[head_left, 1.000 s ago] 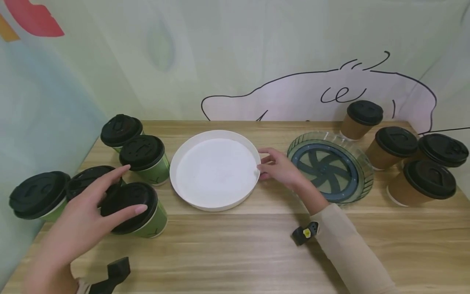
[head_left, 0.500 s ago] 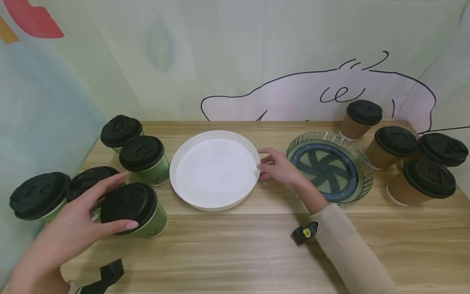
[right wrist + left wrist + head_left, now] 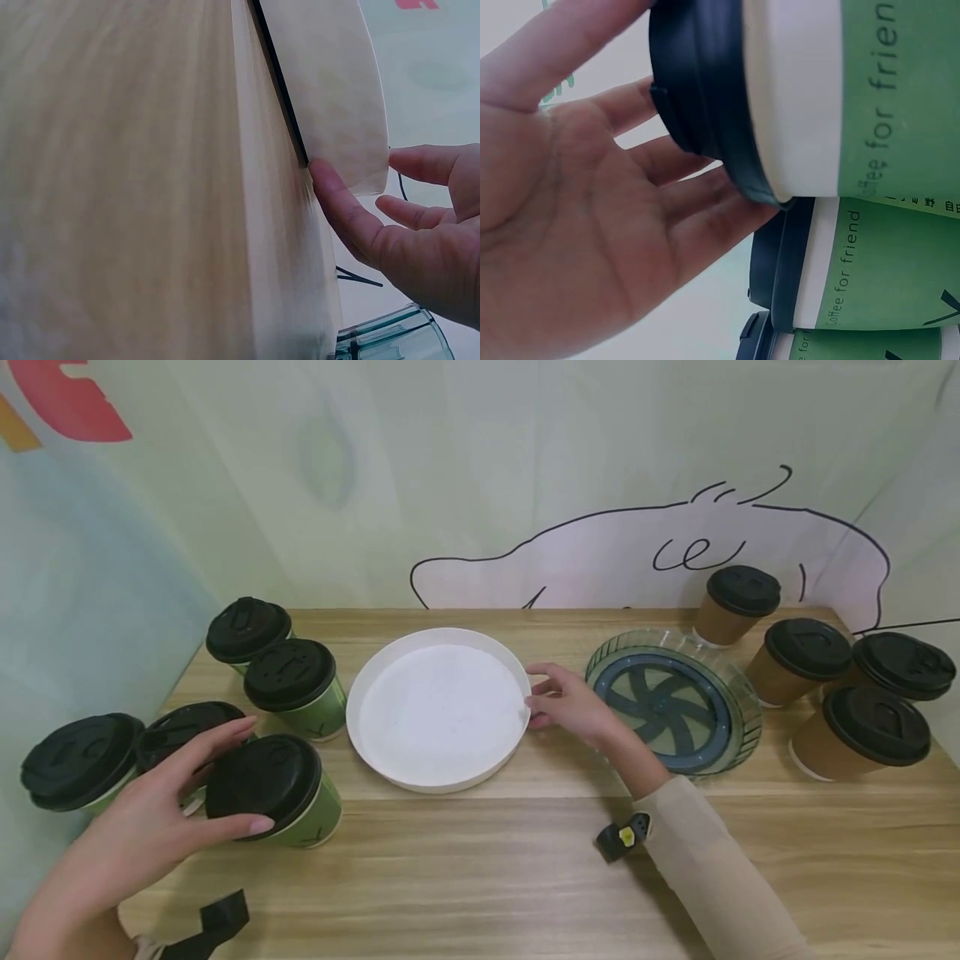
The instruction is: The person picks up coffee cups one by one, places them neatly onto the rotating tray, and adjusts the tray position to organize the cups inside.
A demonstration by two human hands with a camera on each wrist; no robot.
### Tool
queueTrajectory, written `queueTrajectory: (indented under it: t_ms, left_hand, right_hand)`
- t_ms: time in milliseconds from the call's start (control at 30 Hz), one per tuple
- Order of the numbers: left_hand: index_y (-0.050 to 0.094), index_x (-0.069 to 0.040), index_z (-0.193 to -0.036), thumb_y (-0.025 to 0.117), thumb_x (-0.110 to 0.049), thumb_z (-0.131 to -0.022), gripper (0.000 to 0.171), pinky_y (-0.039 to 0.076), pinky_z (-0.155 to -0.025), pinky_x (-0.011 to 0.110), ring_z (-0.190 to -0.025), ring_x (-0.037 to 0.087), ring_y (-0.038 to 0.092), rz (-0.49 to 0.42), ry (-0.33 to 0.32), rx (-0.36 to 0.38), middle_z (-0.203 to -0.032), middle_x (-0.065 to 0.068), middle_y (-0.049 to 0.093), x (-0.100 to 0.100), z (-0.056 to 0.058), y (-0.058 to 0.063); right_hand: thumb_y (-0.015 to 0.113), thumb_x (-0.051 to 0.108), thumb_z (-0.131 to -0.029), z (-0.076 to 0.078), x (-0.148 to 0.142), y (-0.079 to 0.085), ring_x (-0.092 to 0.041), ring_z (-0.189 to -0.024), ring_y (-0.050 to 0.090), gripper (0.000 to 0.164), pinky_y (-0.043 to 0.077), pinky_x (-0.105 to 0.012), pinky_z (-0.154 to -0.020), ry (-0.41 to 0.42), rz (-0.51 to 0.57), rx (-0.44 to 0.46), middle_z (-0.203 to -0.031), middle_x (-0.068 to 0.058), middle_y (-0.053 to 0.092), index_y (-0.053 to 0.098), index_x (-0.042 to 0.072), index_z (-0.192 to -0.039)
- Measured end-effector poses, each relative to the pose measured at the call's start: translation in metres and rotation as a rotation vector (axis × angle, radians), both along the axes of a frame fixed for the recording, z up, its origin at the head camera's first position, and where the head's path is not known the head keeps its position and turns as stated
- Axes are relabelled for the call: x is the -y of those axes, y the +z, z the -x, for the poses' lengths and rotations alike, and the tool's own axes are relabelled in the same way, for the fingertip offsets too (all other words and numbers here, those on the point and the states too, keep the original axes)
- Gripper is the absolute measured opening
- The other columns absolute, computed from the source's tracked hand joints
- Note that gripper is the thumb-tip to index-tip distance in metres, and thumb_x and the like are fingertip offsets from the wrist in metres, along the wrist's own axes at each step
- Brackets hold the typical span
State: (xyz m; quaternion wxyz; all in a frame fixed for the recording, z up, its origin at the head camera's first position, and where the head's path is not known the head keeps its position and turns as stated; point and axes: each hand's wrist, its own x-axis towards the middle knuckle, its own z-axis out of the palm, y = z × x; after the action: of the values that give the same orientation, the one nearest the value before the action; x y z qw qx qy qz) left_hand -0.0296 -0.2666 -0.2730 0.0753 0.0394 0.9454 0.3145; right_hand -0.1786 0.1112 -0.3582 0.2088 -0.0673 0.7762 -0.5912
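My left hand (image 3: pixel 161 806) spans the black lid of the nearest green paper coffee cup (image 3: pixel 318 806), thumb on its near side and fingers round its far side. In the left wrist view, the fingers (image 3: pixel 705 195) reach behind the black lid (image 3: pixel 705 97), and the cup's sleeve reads "Coffee for friend". A shallow white round tray (image 3: pixel 438 714) lies mid-table. At its right edge, my right hand (image 3: pixel 573 706) holds the wall. One fingertip meets the tray wall (image 3: pixel 337 90) low by the table, and another is at the rim, in the right wrist view.
Several other green lidded cups (image 3: pixel 291 672) stand around the left hand. Right of the tray sits a clear ribbed dish (image 3: pixel 750 735) with a dark blue spoked disc (image 3: pixel 660 703). Several brown lidded cups (image 3: pixel 798 660) occupy the right side. A curtain backs the table (image 3: pixel 480 877).
My left hand has shifted left and drawn its fingers and thumb in around the nearest green cup's lid. My right hand and the tray have stayed put.
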Motion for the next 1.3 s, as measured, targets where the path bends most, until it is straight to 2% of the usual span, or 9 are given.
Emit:
queueTrajectory:
  t_ms: [367, 767, 1100, 1300]
  left_hand:
    - [0.021, -0.010, -0.145, 0.077, -0.032, -0.072, 0.095, 0.031, -0.089, 0.061, -0.118, 0.045, 0.033, 0.011, 0.019, 0.027, -0.137, 0.025, 0.033, -0.0005, -0.0015, -0.0008]
    - [0.026, -0.019, -0.144, 0.075, -0.042, -0.071, 0.091, 0.035, -0.086, 0.059, -0.117, 0.042, 0.038, 0.051, 0.011, -0.039, -0.136, 0.020, 0.037, 0.0036, 0.0011, -0.0067]
    - [0.025, -0.014, -0.144, 0.074, -0.049, -0.069, 0.095, 0.037, -0.085, 0.059, -0.116, 0.046, 0.038, 0.102, 0.032, -0.012, -0.136, 0.022, 0.036, -0.0004, 0.0032, -0.0040]
    - [0.022, -0.006, -0.144, 0.071, -0.056, -0.068, 0.103, 0.036, -0.086, 0.059, -0.116, 0.049, 0.036, 0.133, 0.060, 0.039, -0.138, 0.026, 0.033, -0.0027, 0.0058, -0.0027]
  right_hand:
    - [0.055, 0.004, -0.091, -0.0001, -0.0001, -0.0033, -0.028, -0.087, 0.062, 0.050, 0.053, -0.034, -0.075, 0.005, 0.010, 0.006, -0.118, -0.022, 0.045, 0.037, 0.008, -0.137]
    - [0.055, 0.005, -0.090, -0.0004, -0.0008, -0.0032, -0.027, -0.085, 0.063, 0.050, 0.053, -0.034, -0.075, 0.007, 0.012, 0.008, -0.119, -0.022, 0.045, 0.036, 0.008, -0.137]
    - [0.055, 0.003, -0.090, -0.0007, -0.0005, -0.0021, -0.027, -0.084, 0.063, 0.050, 0.054, -0.034, -0.074, 0.002, 0.013, 0.001, -0.118, -0.022, 0.045, 0.037, 0.007, -0.137]
    - [0.054, 0.003, -0.090, -0.0001, -0.0010, -0.0028, -0.027, -0.084, 0.063, 0.050, 0.054, -0.034, -0.074, 0.004, 0.021, -0.002, -0.118, -0.023, 0.045, 0.036, 0.007, -0.137]
